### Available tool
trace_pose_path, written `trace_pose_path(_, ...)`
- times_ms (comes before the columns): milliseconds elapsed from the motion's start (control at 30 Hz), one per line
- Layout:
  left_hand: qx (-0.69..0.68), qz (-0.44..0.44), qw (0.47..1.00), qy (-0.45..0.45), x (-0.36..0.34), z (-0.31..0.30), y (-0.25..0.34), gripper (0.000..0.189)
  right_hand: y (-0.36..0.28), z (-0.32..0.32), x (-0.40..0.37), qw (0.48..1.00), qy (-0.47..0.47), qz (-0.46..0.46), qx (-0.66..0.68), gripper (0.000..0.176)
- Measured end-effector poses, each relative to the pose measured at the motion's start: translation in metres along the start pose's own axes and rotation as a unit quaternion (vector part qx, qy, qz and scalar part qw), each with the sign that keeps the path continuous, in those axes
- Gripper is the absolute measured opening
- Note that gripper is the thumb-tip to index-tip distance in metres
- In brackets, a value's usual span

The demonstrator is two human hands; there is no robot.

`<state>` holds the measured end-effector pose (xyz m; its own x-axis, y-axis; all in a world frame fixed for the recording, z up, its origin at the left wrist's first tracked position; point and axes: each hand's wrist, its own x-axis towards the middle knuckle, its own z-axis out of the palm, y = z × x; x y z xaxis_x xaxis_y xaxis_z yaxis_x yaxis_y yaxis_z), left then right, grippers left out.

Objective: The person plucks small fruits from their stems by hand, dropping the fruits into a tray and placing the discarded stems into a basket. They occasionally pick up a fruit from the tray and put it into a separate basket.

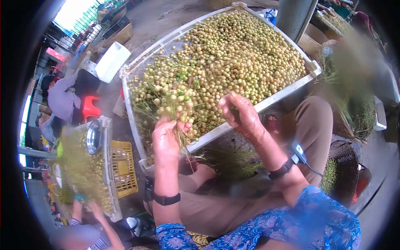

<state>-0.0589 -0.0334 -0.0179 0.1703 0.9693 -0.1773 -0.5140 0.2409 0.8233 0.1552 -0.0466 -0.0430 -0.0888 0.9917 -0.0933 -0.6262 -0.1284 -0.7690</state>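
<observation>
My left hand [166, 135] is closed round the thin stems of a bunch of small round yellow-tan fruits [177, 108], at the near left edge of a big white mesh tray. My right hand [241, 112] is curled, fingers bent towards the thumb, above the tray's near rim; whatever it may hold is hidden. Loose fruits [250, 50] lie thick over the white tray [266, 104]. Stemmed bunches [143, 91] with green stalks are on its left side.
Stripped stems [233, 162] lie below the tray between my legs. A metal post [295, 16] stands at the far right corner. At left are a yellow crate [123, 166], another fruit tray [109, 166] with a metal bowl [95, 136], a red stool [89, 107] and other people.
</observation>
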Motion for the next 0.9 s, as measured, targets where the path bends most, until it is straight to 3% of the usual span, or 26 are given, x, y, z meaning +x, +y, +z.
trace_pose_path(200, -0.034, 0.077, 0.996, -0.002, -0.014, 0.027, 0.022, 0.025, 0.004, 0.015, 0.012, 0.999, -0.019, 0.027, -0.024, 0.017)
trace_pose_path(267, 0.028, 0.076, 0.990, 0.112, -0.001, 0.015, 0.010, 0.020, -0.006, 0.024, 0.011, 0.994, -0.017, 0.031, -0.099, 0.016)
trace_pose_path(300, -0.010, 0.050, 0.998, -0.022, 0.013, -0.023, -0.001, 0.019, -0.009, 0.027, 0.013, 0.995, -0.027, 0.036, -0.092, 0.014)
trace_pose_path(333, -0.014, 0.047, 0.999, -0.024, 0.010, -0.018, -0.002, 0.019, -0.009, 0.028, 0.016, 0.994, -0.038, 0.034, -0.098, 0.014)
trace_pose_path(433, 0.092, 0.102, 0.987, 0.078, 0.007, 0.006, 0.014, 0.020, -0.006, 0.026, 0.033, 0.988, -0.046, 0.017, -0.147, 0.013)
trace_pose_path(533, 0.112, 0.127, 0.980, 0.102, 0.010, -0.005, 0.037, 0.013, 0.002, 0.029, 0.045, 0.983, -0.046, 0.034, -0.172, 0.013)
trace_pose_path(667, 0.052, 0.100, 0.994, 0.017, -0.004, -0.001, 0.063, 0.019, 0.011, 0.044, 0.053, 0.979, -0.041, 0.009, -0.200, 0.011)
trace_pose_path(733, 0.071, 0.102, 0.992, 0.037, -0.003, -0.006, 0.066, 0.019, 0.019, 0.049, 0.063, 0.975, -0.097, -0.016, -0.199, 0.011)
trace_pose_path(800, -0.019, 0.091, 0.996, 0.005, -0.004, -0.006, 0.070, 0.022, 0.015, 0.057, 0.061, 0.971, -0.108, -0.021, -0.214, 0.012)
trace_pose_path(900, -0.040, 0.098, 0.993, -0.057, -0.007, 0.003, 0.068, 0.022, -0.008, 0.075, 0.045, 0.984, -0.093, -0.043, -0.145, 0.012)
